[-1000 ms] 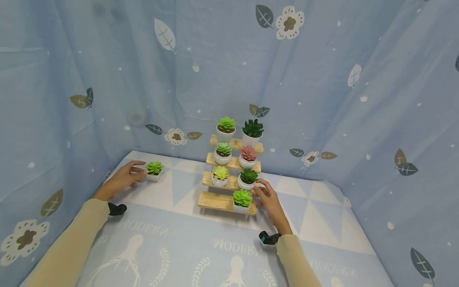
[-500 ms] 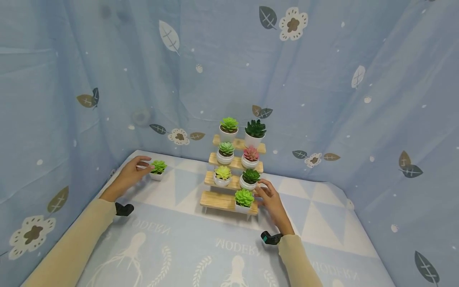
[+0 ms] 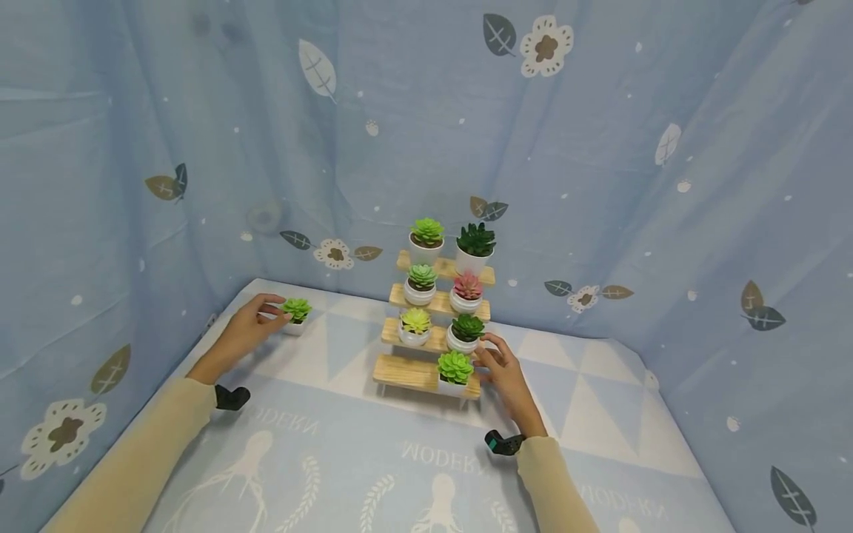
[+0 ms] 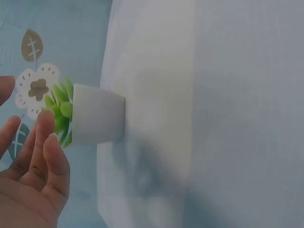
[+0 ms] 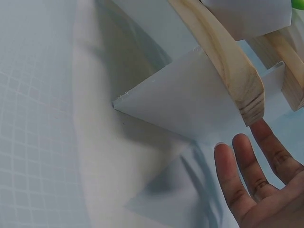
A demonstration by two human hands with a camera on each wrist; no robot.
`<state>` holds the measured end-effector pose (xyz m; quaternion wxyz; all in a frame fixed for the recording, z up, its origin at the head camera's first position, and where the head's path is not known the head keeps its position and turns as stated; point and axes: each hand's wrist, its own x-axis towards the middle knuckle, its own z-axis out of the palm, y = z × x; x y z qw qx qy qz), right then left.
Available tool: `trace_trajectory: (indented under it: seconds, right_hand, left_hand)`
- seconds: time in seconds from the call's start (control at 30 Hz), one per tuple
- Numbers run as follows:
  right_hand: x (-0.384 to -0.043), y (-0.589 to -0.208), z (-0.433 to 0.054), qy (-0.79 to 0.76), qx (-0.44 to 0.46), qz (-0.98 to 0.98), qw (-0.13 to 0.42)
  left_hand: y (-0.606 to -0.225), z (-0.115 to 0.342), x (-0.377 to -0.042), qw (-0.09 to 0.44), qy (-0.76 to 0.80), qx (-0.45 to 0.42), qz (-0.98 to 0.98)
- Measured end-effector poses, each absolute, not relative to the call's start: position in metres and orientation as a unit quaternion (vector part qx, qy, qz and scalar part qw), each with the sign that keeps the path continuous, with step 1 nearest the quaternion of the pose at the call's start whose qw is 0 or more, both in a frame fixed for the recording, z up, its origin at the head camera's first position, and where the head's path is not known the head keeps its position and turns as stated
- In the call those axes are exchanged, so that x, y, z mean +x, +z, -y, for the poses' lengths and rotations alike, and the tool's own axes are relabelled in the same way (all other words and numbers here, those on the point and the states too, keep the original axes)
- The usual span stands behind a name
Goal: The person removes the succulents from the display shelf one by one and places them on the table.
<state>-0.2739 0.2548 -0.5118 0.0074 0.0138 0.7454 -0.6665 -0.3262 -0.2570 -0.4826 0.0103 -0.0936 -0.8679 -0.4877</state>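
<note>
A small bright green succulent [image 3: 296, 311] in a white square pot [image 4: 97, 114] stands upright on the table at the left. My left hand [image 3: 252, 324] is right beside it, fingers loosely bent, fingertips overlapping its leaves in the head view. At the centre, a four-step wooden plant stand [image 3: 408, 372] bears several potted succulents. My right hand [image 3: 503, 374] is at the stand's right side, its fingers [image 5: 228, 166] extended and one fingertip right at the end of a wooden slat [image 5: 237, 76]. Neither hand holds anything.
On the lowest step a light green succulent [image 3: 455, 368] sits at the right end, with bare wood to its left. A pink succulent [image 3: 468, 287] and a dark green one [image 3: 476, 240] are higher up. Blue patterned curtains [image 3: 426, 111] enclose the table [image 3: 346, 444].
My left hand has moved closer to the green succulent, its fingertips now over the leaves. The head view has shifted slightly. My right hand stays by the stand.
</note>
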Motion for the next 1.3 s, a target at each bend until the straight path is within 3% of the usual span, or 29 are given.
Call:
trace_trajectory:
  seconds: [0.63,1.0,1.3]
  right_hand:
    - [-0.275,-0.512,-0.256,-0.667,0.016,-0.745,0.006]
    - [-0.276,-0.514,-0.255,-0.67,0.014,-0.742,0.005]
    - [-0.275,-0.506,-0.256,-0.675,0.019,-0.737,0.033]
  left_hand:
    - [-0.465,0.182,-0.298,-0.003,-0.492,-0.187,0.85]
    - [-0.462,0.144,-0.28,-0.045,-0.492,-0.238,0.836]
    - [-0.468,0.12,-0.272,-0.052,-0.483,-0.293,0.824]
